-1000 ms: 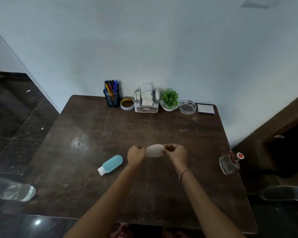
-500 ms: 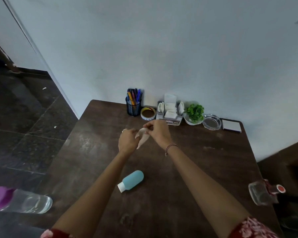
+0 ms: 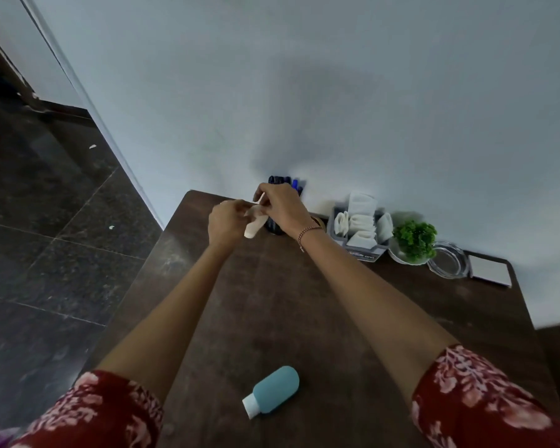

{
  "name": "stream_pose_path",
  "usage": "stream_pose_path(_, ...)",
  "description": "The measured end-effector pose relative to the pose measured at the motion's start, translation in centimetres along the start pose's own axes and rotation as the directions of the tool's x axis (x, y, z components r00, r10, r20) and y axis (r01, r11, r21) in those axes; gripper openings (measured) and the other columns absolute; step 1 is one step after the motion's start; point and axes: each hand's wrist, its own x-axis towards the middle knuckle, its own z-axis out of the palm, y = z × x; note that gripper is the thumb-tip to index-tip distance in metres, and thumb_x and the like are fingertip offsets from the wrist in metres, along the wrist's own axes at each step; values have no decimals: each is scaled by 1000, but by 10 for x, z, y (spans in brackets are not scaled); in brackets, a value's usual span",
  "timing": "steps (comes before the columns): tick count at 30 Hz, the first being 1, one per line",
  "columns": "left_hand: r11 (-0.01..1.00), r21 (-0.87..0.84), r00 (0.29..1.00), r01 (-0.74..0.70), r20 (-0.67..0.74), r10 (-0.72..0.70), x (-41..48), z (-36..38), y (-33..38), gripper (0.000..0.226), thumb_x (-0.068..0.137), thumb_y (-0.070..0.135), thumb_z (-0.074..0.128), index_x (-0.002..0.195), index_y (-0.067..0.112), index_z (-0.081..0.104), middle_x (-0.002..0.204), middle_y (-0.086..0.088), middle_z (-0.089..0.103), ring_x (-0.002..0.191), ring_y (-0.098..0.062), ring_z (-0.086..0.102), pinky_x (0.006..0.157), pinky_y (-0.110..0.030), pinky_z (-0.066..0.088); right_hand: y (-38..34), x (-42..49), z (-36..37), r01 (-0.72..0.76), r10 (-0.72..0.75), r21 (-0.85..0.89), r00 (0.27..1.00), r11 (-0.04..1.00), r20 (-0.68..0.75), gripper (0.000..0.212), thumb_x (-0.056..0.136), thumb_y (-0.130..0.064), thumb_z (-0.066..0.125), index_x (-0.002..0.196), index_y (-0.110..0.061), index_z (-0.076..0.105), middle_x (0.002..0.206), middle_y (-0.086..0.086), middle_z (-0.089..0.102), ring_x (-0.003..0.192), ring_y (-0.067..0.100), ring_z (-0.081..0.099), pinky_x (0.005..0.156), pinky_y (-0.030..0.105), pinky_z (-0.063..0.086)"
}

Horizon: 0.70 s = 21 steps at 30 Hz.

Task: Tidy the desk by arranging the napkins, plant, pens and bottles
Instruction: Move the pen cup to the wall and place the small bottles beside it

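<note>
Head cam: we're looking down at a dark wooden desk (image 3: pixel 304 302) up against the wall. Our left hand (image 3: pixel 225 223) and right hand (image 3: pixel 282 206) reach out over its far left corner, right in front of the pen cup (image 3: pixel 274 228). Along the back edge sit the napkin holder (image 3: pixel 359 229) and, just beside it, the plant (image 3: pixel 414 239). The teal bottle (image 3: pixel 274 391) lies on its side near us. Smallest bit: a folded white napkin (image 3: pixel 252 227), pinched between both hands, up off the wood.
</note>
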Motion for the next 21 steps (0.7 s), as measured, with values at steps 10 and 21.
stream_pose_path(10, 1000, -27, 999, -9, 53, 11, 74, 20, -24, 20, 84, 15, 68, 101, 6, 71, 94, -12, 73, 91, -23, 66, 71, -25, 44, 11, 68, 13, 51, -34, -281, 997, 958, 65, 19, 83, -22, 65, 102, -20, 66, 98, 6, 64, 91, 22, 60, 71, 29, 41)
stream_pose_path(21, 998, -46, 996, -33, 80, 37, 91, 40, -39, 16, 84, 6, 65, 99, 1, 70, 93, -14, 72, 86, -22, 67, 73, -21, 45, 25, 87, 34, 44, -17, -347, 996, 937, 82, 22, 86, -24, 63, 107, -18, 66, 99, 12, 59, 84, 29, 62, 71, 31, 46)
